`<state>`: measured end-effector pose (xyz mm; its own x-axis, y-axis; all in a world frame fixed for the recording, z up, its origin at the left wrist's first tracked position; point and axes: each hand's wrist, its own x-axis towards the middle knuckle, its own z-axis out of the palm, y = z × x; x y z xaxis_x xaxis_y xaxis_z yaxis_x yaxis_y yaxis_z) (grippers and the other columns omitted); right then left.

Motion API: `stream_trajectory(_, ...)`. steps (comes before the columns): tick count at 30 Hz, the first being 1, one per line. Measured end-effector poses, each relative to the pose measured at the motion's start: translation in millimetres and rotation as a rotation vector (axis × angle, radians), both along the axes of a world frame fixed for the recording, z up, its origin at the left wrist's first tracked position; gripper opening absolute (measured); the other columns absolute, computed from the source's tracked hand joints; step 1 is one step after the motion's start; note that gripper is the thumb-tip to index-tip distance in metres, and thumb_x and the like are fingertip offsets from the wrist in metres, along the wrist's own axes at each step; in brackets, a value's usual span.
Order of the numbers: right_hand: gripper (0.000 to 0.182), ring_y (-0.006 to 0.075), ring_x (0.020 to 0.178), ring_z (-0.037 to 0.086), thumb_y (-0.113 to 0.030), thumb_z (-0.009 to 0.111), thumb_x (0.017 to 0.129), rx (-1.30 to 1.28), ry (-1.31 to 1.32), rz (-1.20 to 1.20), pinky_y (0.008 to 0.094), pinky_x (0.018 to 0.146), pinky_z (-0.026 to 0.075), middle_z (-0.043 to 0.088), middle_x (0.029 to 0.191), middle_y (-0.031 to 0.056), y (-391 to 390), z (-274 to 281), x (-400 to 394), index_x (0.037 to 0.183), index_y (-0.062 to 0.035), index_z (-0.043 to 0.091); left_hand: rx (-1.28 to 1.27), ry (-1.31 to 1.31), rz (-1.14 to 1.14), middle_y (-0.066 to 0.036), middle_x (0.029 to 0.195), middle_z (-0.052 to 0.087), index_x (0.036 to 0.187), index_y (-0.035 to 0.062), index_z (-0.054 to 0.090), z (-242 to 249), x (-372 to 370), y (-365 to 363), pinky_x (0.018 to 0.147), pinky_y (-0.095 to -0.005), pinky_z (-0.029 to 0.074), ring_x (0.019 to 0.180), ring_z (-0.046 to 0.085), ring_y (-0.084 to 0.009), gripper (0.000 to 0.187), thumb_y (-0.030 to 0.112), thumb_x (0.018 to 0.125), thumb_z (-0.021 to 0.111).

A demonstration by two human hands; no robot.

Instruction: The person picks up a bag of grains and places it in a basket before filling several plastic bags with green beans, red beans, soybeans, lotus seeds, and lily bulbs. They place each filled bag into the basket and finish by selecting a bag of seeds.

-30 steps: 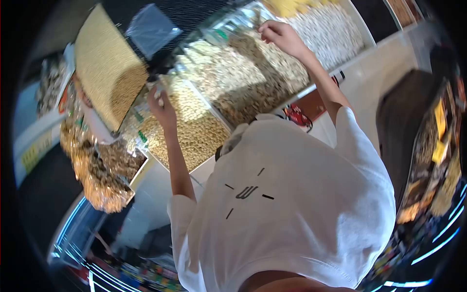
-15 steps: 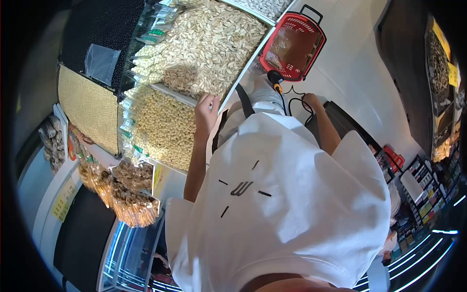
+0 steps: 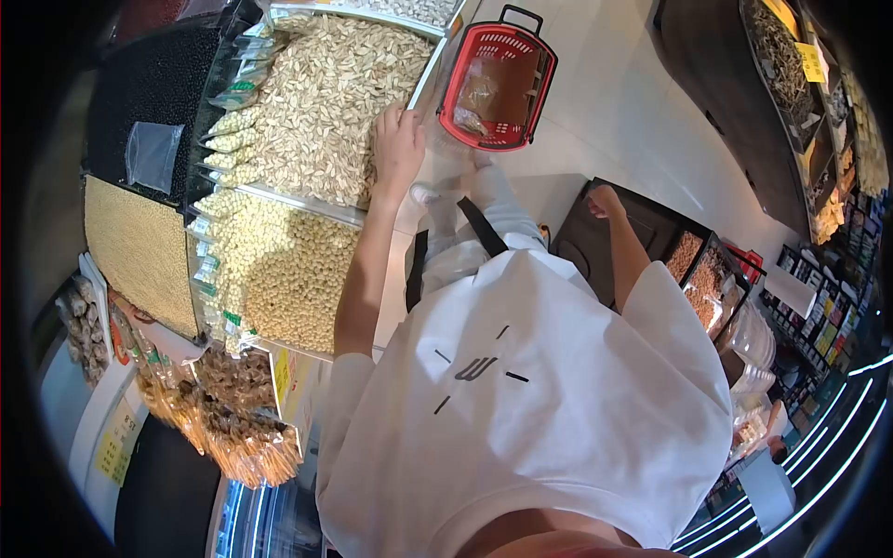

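Observation:
My left hand (image 3: 398, 149) rests at the edge of a bin of pale, flat flakes or slices (image 3: 335, 102), fingers stretched forward over its white rim. Nothing shows in that hand. Beside it, nearer my body, lies a bin of round, yellowish beans (image 3: 302, 274). Out to the right, my right hand (image 3: 605, 201) is curled into a fist above a dark bin cabinet (image 3: 581, 228); no object sticks out of it. On the floor ahead stands a red shopping basket (image 3: 499, 84) with clear plastic bags (image 3: 476, 93) inside and its black handle at the far end.
Packets of pale balls (image 3: 228, 149) line the bins' left side. Farther left are black beans (image 3: 149, 84) with a clear bag (image 3: 154, 156) on top, and small tan grains (image 3: 135, 251). Bagged dried goods (image 3: 223, 418) hang at lower left. A dark shelf unit (image 3: 735, 102) stands right.
My left hand has moved forward along the bin edge, its fingers straightening from a curl. The view has shifted, and the black cord with the dark, orange-marked device near my legs has mostly gone from sight.

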<state>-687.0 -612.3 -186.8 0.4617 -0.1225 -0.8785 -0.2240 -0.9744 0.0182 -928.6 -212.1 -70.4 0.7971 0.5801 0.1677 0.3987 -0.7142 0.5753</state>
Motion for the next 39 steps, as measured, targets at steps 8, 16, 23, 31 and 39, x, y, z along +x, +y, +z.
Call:
stream_trajectory(8,0.023,0.0169,0.062,0.059,-0.022,0.049,0.080,0.526,-0.126,0.262,0.0314,0.050,0.048,0.058,0.069,0.0077,197.5,-22.6,95.0,0.087,-0.0016,0.056,0.336,0.188,-0.069,-0.020,0.128,0.035,0.122,-0.0011,0.038,-22.4,93.8,29.3,0.101,-0.0445,0.026,0.124,0.028,-0.0346,0.053,0.012,0.075,0.057)
stream_trajectory(16,0.030,0.0360,0.086,0.059,-0.021,0.050,0.072,0.618,-0.231,0.542,0.0403,0.077,0.046,0.060,0.088,0.0245,277.8,-158.0,254.1,0.088,0.0010,0.061,0.438,0.448,-0.065,-0.018,0.131,0.034,0.125,0.0038,0.036,-54.9,166.8,53.7,0.103,-0.0502,0.020,0.126,0.029,-0.0318,0.046,0.010,0.081,0.049)
stream_trajectory(23,0.052,0.0342,0.103,0.053,-0.025,0.055,0.070,0.493,-0.258,0.279,0.0351,0.088,0.042,0.057,0.105,0.0252,267.3,-290.2,355.6,0.113,0.0041,0.049,0.359,0.516,-0.053,-0.023,0.131,0.032,0.129,0.0041,0.030,-68.4,164.9,58.5,0.099,-0.0574,0.020,0.123,0.029,-0.0421,0.058,0.006,0.077,0.058)
stream_trajectory(31,0.068,0.0277,0.092,0.058,-0.019,0.062,0.074,0.730,0.055,-0.113,0.0317,0.079,0.048,0.055,0.107,0.0209,298.4,-364.5,362.9,0.128,0.0039,0.029,0.373,0.587,-0.044,-0.024,0.132,0.030,0.134,0.0062,0.021,-69.3,165.9,56.8,0.100,-0.0584,0.017,0.123,0.028,-0.0423,0.066,0.003,0.079,0.056)
stream_trajectory(39,0.056,0.0129,0.072,0.057,-0.027,0.072,0.069,0.962,-0.045,-0.245,0.0234,0.062,0.045,0.060,0.081,0.0084,296.8,-265.5,330.6,0.110,0.0025,0.047,0.375,0.544,-0.041,-0.023,0.130,0.034,0.131,0.0088,0.024,-69.2,164.9,57.9,0.098,-0.0597,0.019,0.123,0.029,-0.0422,0.066,0.007,0.076,0.060)
